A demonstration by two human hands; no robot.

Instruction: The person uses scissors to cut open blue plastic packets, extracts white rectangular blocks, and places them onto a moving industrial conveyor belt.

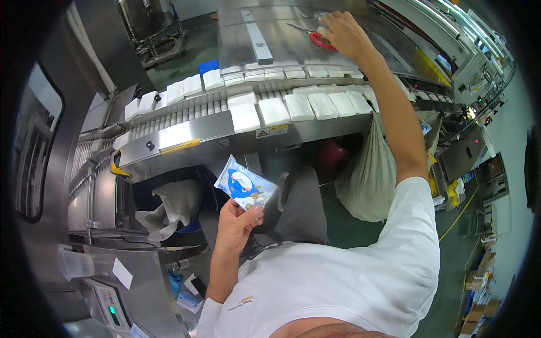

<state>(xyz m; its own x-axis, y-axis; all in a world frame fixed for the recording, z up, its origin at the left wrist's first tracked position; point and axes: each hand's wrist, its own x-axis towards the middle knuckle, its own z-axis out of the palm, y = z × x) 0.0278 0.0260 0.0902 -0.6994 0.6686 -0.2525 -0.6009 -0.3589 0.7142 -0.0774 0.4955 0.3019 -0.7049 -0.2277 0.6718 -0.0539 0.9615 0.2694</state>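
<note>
My left hand (239,222) pinches a small soft packet (245,185), white with a big blue cartoon figure, in front of the conveyor. Thumb on top, it grips the packet by its near edge and tilts it. My right hand (342,32) reaches far over the metal cover, its fingers bent down at a small clear object (321,17). What that object is, and what lies under the fingers, I cannot make out. Red-handled scissors (322,41) lie just beside these fingers, blades pointing left.
Two rows of folded white sheets (275,111) lie along the roller conveyor (186,115), under the metal cover's (293,53) near edge. A pale cloth bag (369,174) hangs below at the right. At lower left are a scale (107,307), a plastic jug (76,263) and grey cloth (174,205).
</note>
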